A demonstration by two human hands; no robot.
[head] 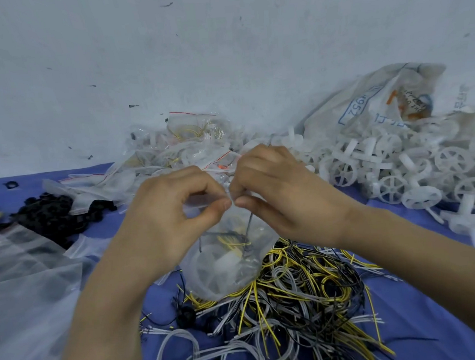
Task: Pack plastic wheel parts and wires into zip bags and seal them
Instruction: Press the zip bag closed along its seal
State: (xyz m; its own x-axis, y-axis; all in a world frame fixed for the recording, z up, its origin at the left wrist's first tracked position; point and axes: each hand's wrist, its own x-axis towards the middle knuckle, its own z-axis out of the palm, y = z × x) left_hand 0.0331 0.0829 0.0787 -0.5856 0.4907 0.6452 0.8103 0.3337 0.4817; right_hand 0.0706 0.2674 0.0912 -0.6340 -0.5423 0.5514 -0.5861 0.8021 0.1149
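Observation:
A clear zip bag point(223, 269) hangs in the middle, holding a white plastic wheel, yellow wires and a grey wire. My left hand point(170, 210) pinches the bag's top edge between thumb and forefinger. My right hand point(276, 188) pinches the same top edge right beside it, fingertips almost touching. Below the bag lies a heap of loose yellow, grey and black wires point(291, 303). White plastic wheels point(418, 177) are piled at the right.
Filled zip bags point(188, 146) are heaped against the white wall behind my hands. Black rings point(54, 214) lie at the left, with empty clear bags point(24, 270) in front of them. A large printed sack point(381, 103) stands at the back right. A blue cloth point(429, 321) covers the table.

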